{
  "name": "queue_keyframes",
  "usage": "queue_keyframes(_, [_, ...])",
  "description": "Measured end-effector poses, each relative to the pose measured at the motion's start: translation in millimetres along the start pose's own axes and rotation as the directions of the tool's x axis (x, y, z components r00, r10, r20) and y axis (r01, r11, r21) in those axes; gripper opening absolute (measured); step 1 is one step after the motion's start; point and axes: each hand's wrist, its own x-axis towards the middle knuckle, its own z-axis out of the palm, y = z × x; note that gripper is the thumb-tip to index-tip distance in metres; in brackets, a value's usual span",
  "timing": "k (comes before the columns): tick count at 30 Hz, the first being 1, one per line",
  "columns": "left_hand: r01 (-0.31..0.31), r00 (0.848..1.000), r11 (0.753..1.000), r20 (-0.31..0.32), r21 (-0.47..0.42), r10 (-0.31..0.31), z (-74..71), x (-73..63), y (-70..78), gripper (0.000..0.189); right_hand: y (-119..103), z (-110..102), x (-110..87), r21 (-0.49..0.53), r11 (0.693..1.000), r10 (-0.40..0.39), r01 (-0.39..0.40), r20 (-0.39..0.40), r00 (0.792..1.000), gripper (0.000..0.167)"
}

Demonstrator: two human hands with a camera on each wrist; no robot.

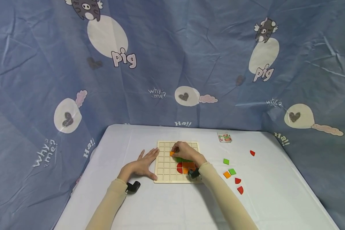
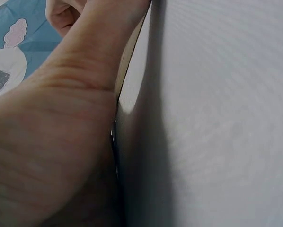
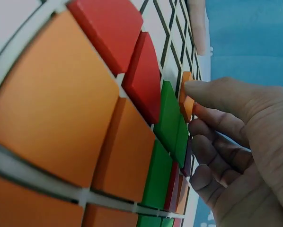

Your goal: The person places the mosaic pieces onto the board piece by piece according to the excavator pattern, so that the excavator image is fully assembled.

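Observation:
A pale wooden grid board (image 1: 164, 172) lies on the white table. My right hand (image 1: 186, 150) pinches an orange square tile (image 1: 172, 153) between thumb and index finger, low over a cell in the upper middle of the grid; in the right wrist view the orange tile (image 3: 187, 109) shows beside the thumb. Green tiles (image 1: 179, 159), orange tiles (image 1: 185, 170) and red rounded pieces (image 1: 179, 167) fill cells under and near the right forearm, which partly hides them. With fingers spread, my left hand (image 1: 142, 165) rests along the board's left edge.
To the right of the board lie green tiles (image 1: 232, 172), an orange tile (image 1: 227, 174) and several red quarter-round pieces (image 1: 240, 190). A small card with a coloured pattern (image 1: 225, 137) lies at the back right. Behind the table hangs a blue printed cloth (image 1: 149, 70).

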Motion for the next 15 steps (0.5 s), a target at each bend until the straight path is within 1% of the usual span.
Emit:
queue_keyframes(5, [0.002,1.000,1.000,0.003,0.003,-0.002,0.5,0.5,-0.8,0.131,-0.9,0.8,0.9,0.003,1.000,0.011,-0.011,-0.001,1.000,0.016])
queue_keyframes(11, [0.005,1.000,1.000,0.003,-0.002,-0.005,1.7,2.0,-1.6,0.132,-0.1,0.2,0.9,0.009,0.999,0.043,-0.044,0.009,0.999,0.014])
queue_keyframes(15, [0.003,1.000,1.000,-0.003,-0.002,-0.003,1.9,2.9,-2.6,0.132,-0.7,-0.9,2.4,0.003,0.999,0.047,-0.047,0.012,0.999,0.014])
